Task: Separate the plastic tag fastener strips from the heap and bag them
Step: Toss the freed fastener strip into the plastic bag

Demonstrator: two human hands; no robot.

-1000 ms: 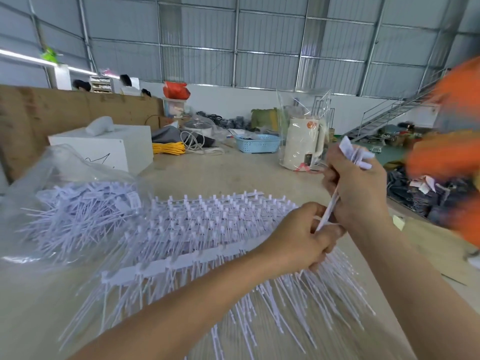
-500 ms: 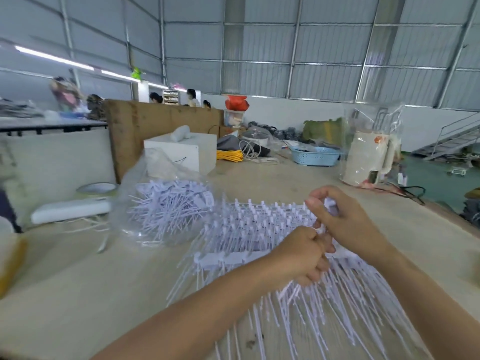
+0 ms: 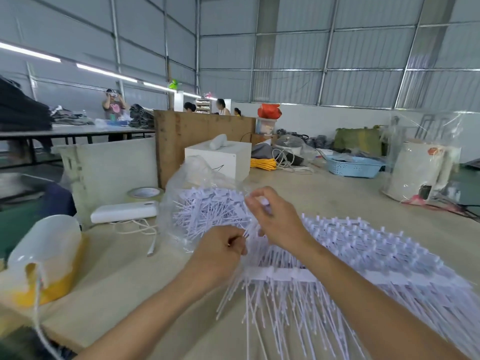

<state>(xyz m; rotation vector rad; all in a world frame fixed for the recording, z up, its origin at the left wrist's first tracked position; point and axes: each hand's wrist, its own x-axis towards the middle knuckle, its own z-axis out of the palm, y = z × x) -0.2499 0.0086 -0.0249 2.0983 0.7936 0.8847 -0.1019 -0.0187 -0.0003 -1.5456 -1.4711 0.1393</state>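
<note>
My right hand (image 3: 279, 224) pinches one strip (image 3: 265, 203) at the bag (image 3: 197, 203), left hand (image 3: 220, 252) grips pins; big heap (image 3: 363, 255) remains right of them.

heap of fastener strips (image 3: 363, 255) runs off right and bottom edges. right hand (image 3: 275, 219) fingertips motion-blurred, grip unclear. left hand (image 3: 220, 252) fingers curled under, contents hidden. clear bag (image 3: 187, 183) mouth hidden behind hands.

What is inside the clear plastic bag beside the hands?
The clear plastic bag holds a bundle of white tag fastener strips, seen through the film. Its far side and bottom are hidden by the strips and crumpled plastic.
</note>
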